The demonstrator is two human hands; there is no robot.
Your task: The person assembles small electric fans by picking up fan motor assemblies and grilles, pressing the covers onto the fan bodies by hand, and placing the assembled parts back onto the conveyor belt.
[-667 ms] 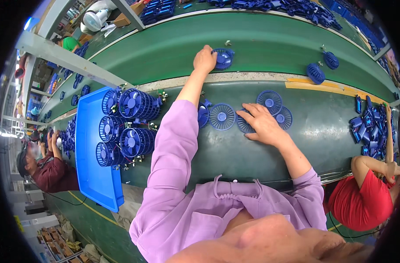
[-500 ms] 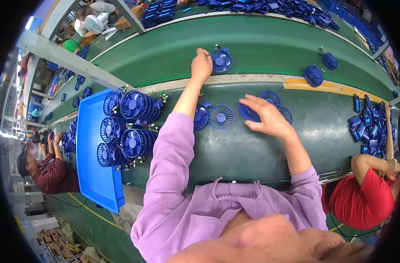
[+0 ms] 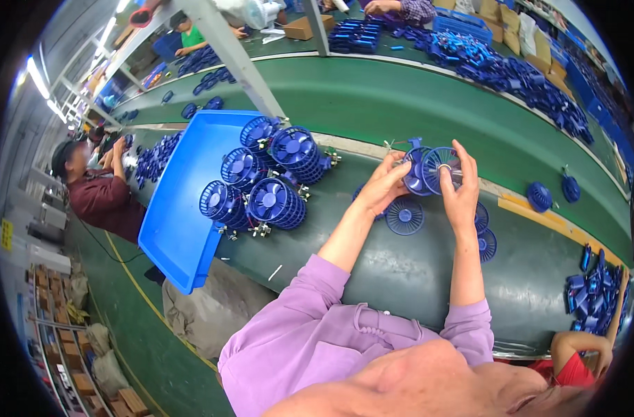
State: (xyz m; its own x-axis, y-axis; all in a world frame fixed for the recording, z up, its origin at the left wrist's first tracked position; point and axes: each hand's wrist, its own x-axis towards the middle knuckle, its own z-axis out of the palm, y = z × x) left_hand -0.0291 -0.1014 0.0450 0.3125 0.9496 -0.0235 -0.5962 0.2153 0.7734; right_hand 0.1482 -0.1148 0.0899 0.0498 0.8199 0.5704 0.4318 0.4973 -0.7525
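My left hand (image 3: 383, 183) grips a blue fan head (image 3: 414, 178) by its near left edge; a small circuit board on wires sticks out at its top. Against its right side, my right hand (image 3: 461, 203) pinches a round blue fan grille (image 3: 433, 165) between thumb and fingers. The grille stands tilted and partly overlaps the fan head; whether it is seated I cannot tell. On the dark green worktop below lies a loose grille (image 3: 405, 216). Two more grilles, one of them this lower one (image 3: 487, 245), lie beside my right wrist. Another blue round part is half hidden behind my left forearm.
At left, a blue tray (image 3: 181, 208) stands beside stacked fan heads (image 3: 296, 149) with dangling boards. Beyond runs a green conveyor (image 3: 372, 97) carrying fan heads (image 3: 539, 197). A metal post (image 3: 240, 62) slants at far left. At right are blue parts (image 3: 595, 295) and a co-worker's arm (image 3: 574, 353).
My left hand has brought the fan head from the conveyor toward me. My right hand has lifted a grille from the worktop to meet it. The whole view has swung left.
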